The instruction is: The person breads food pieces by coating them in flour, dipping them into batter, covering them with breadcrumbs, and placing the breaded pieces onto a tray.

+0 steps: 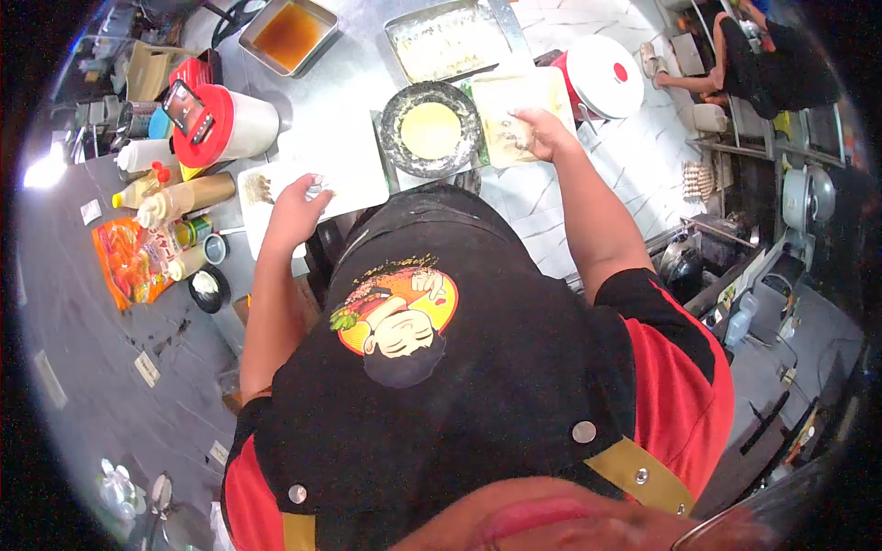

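My left hand rests over the white cutting board; its fingers curl around a small whitish bit that I cannot identify. Over a shallow tray of pale yellowish crumbs or powder, my right hand has its fingers bent in, with a greyish, powdery patch at the tips. Between the hands stands a dark round bowl smeared with white, holding a smooth yellow batter. Beyond it sits a metal tray of white flour.
Brown liquid fills a metal pan at the back. To the left are a red-lidded tub with a phone on it, sauce bottles and an orange packet. A white-lidded container stands right; another person is farther right.
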A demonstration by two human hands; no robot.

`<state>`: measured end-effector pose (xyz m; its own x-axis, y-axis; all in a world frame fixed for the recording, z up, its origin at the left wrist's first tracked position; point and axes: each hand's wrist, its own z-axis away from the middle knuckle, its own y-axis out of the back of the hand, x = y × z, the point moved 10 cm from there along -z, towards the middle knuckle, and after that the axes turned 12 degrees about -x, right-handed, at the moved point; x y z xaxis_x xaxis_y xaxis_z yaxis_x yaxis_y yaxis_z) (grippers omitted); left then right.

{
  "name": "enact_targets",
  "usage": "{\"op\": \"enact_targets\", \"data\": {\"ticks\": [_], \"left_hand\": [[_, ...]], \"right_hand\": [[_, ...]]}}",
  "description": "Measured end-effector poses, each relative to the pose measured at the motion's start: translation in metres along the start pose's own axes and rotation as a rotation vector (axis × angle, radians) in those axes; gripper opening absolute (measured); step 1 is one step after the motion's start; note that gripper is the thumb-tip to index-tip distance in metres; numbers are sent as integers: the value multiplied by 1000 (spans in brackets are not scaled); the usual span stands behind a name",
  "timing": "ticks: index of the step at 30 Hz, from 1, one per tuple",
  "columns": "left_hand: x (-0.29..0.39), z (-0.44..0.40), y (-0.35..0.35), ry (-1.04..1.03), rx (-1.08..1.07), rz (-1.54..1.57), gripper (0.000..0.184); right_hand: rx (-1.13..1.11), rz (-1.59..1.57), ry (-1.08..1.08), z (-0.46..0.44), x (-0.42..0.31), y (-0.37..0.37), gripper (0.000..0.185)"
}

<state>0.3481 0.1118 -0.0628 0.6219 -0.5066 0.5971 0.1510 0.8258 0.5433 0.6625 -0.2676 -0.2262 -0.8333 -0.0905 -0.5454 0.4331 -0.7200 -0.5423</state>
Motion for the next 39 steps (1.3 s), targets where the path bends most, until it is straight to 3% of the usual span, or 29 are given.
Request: {"op": "enact_targets", "data": {"ticks": [3, 6, 8, 10, 13, 17, 21, 24, 27, 30, 32, 39], "left_hand": [[4, 0, 4, 45, -54, 40, 42], [2, -8, 7, 32, -45, 17, 44], [-8, -15, 5, 1, -1, -59, 46], [-1, -14, 5, 21, -21, -21, 47], [11, -11, 7, 49, -31, 22, 49], [6, -11, 2, 62, -13, 49, 45], [12, -12, -6, 52, -17, 70, 41], [17, -14, -11, 20, 17, 28, 41], [22, -15, -15, 68, 3, 48, 43], [12, -19, -20, 94, 5, 31, 46], [10, -21, -23, 93, 16, 30, 48], [21, -31, -32, 131, -25, 138, 45]], "right_hand": [[83, 124, 17, 8, -15, -5, 30], [130, 287, -44, 3, -21, -3, 33], [156, 649, -22, -5, -27, 2, 38], [161, 1254, 106, -9, -42, -19, 46], [300, 1319, 88, 7, -54, -11, 61], [271, 1758, 63, 15, -26, -42, 71], [426, 1594, 32, 5, -11, -50, 61], [292, 1562, 109, -10, -11, -47, 55], [22, 1223, 135, -23, -10, -28, 43], [-123, 134, -28, -22, 14, -4, 29], [-38, 104, -129, 2, -1, -22, 14], [-51, 193, -96, 5, -21, -30, 14]]}}
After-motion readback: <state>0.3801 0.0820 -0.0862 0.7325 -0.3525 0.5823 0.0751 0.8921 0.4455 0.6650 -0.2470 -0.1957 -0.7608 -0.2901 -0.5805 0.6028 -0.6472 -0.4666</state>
